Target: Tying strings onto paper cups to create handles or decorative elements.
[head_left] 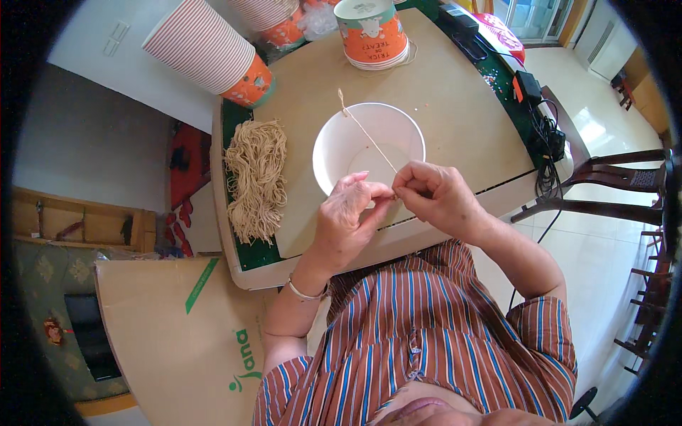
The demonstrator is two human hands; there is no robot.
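A white paper bucket point(335, 153) stands on the table in front of me with its mouth facing up. A beige cord point(371, 139) stretches across that mouth, and its knotted end sticks out past the far rim. At the near rim, my left hand point(348, 219) is closed in a pinch at the cord's other end. My right hand point(442, 200) is pinched closed right against it, also on the cord. The fingers hide the cord's tip. Left of the bucket lies a thick bundle of loose beige cords point(256, 181).
Tall stacked striped buckets point(206, 53) lean at the table's back left. Behind the white bucket sits an orange printed bucket point(373, 39), upside down. Black adapters and cables point(547, 138) line the right edge. A large cardboard sheet point(177, 334) stands left, a wooden chair point(625, 177) right.
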